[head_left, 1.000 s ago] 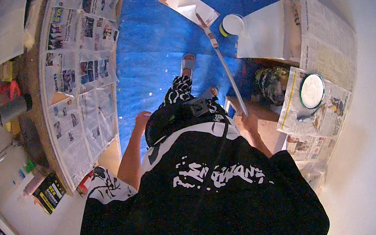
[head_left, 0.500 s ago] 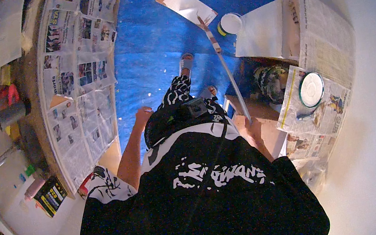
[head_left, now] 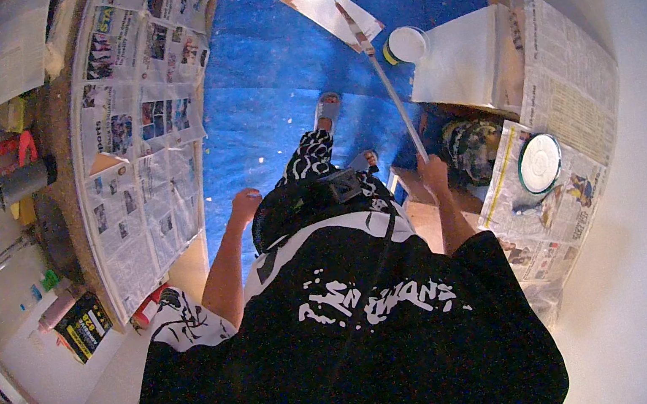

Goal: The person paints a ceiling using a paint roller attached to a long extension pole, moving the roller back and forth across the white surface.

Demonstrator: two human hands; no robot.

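Gripping the pole (head_left: 395, 100) right of centre, that's my right hand (head_left: 433, 173); whether my left hand (head_left: 245, 205) is closed, I can't tell.

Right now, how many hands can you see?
2. The left hand shows against the blue sheet; the right hand grips the near end of the long pole.

Lettering marks the newspapers (head_left: 145, 133), black shirt (head_left: 344, 378) and, seemingly, yellow-and-black box (head_left: 85, 329).
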